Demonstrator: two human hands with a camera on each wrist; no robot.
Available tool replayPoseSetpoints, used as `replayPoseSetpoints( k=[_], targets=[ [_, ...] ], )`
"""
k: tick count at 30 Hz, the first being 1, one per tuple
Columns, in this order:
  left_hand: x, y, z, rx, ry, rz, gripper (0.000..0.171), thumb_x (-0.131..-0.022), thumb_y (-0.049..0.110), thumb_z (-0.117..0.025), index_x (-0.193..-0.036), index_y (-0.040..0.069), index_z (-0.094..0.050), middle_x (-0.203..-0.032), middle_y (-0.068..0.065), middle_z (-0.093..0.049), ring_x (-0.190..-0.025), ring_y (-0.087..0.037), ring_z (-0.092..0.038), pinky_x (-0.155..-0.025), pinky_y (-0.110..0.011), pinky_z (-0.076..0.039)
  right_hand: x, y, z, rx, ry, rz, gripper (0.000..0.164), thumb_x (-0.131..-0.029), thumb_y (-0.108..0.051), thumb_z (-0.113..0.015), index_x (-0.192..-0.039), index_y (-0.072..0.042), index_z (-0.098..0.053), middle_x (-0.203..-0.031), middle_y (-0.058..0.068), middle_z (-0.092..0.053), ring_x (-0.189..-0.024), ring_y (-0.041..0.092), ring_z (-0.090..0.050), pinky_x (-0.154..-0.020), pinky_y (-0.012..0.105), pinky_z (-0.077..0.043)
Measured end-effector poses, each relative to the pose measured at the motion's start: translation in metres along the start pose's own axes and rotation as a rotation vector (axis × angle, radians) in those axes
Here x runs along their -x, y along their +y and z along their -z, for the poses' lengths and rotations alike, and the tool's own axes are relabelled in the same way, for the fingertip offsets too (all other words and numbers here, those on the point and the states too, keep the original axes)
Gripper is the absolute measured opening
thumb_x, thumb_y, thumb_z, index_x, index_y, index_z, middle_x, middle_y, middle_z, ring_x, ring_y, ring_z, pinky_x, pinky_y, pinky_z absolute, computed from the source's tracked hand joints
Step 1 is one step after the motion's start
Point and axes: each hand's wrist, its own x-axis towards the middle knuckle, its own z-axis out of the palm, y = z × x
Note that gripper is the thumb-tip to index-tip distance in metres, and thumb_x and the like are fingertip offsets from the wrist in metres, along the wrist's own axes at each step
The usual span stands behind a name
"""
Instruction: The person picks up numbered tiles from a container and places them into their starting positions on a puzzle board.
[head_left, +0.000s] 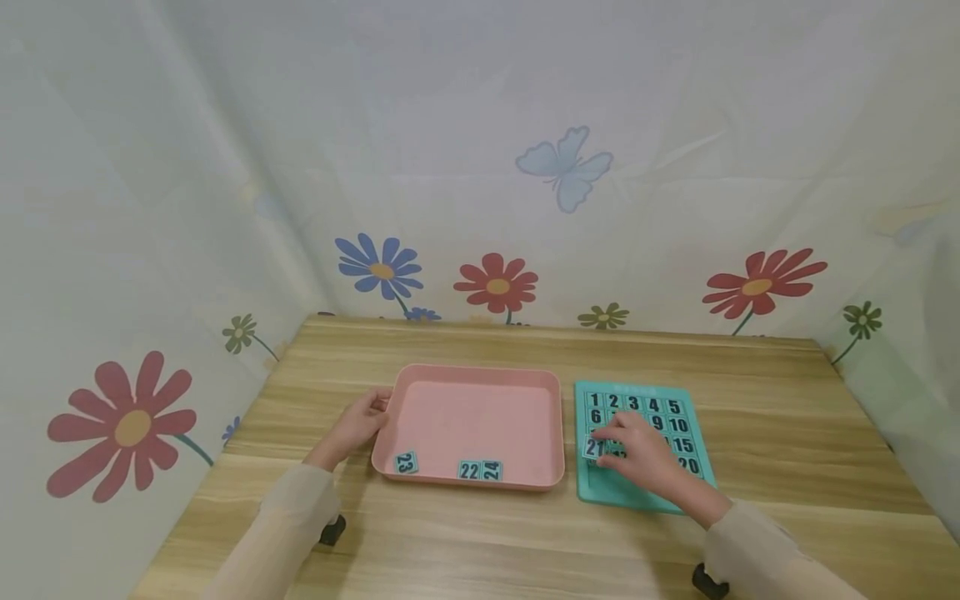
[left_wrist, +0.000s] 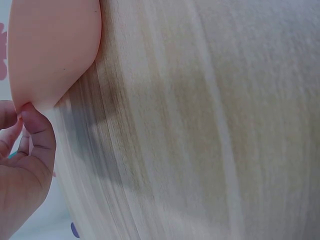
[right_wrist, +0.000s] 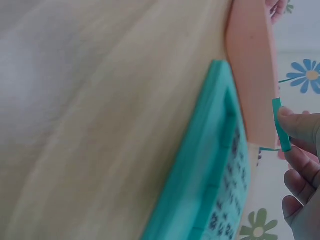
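Observation:
My left hand (head_left: pixel 358 427) pinches the left rim of a pink tray (head_left: pixel 480 375), thumb and fingers on its edge in the left wrist view. Number tiles lie along the tray's near side: a 23 tile (head_left: pixel 406 462) turned sideways at the left, with a 22 tile (head_left: pixel 468 471) and a 24 tile (head_left: pixel 492 471) side by side. Between thumb and fingers, my right hand (head_left: pixel 641 454) holds the 21 tile (head_left: pixel 594 447) over the teal number board (head_left: pixel 633 500). Seen edge-on in the right wrist view, that tile is raised above the board. The board's bottom row shows an empty slot strip.
The wood-grain table (head_left: pixel 465 542) carries the tray at the left and the board at the right, a narrow gap between them. A pale curtain (head_left: pixel 450 167) with printed flowers and a butterfly hangs behind and at the sides.

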Motion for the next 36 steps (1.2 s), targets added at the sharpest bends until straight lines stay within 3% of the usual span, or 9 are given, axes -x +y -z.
replayPoseSetpoints(
  k=[9,19,36],
  targets=[
    [0.0,0.0,0.001,0.006,-0.008,-0.016,0.041,-0.084,-0.002,-0.044,-0.125,-0.002,-0.041,-0.105,-0.023,-0.048,-0.085,-0.024,-0.055,-0.065,-0.029,-0.048,0.015,0.012,-0.006,0.027,-0.098,0.022,0.031,-0.064,-0.025,-0.075,-0.093,-0.016,-0.069,-0.079,-0.011,-0.048,-0.074,0.005,-0.038,-0.063,0.02,-0.036],
    [-0.001,-0.001,0.001,0.011,-0.012,-0.018,0.042,-0.084,-0.001,-0.044,-0.126,-0.002,-0.04,-0.106,-0.023,-0.047,-0.085,-0.024,-0.055,-0.066,-0.029,-0.049,0.021,0.015,-0.014,0.018,-0.168,0.056,0.031,-0.066,-0.027,-0.072,-0.094,-0.016,-0.068,-0.084,-0.009,-0.053,-0.079,0.007,-0.046,-0.066,0.022,-0.042],
    [0.0,0.0,-0.001,0.014,0.001,-0.02,0.042,-0.083,-0.001,-0.046,-0.125,-0.001,-0.042,-0.103,-0.022,-0.048,-0.083,-0.024,-0.056,-0.064,-0.028,-0.048,0.022,0.011,-0.018,0.032,-0.162,0.054,0.031,-0.071,-0.032,-0.069,-0.098,-0.016,-0.068,-0.082,-0.009,-0.049,-0.075,0.004,-0.04,-0.061,0.019,-0.037]
  ],
)
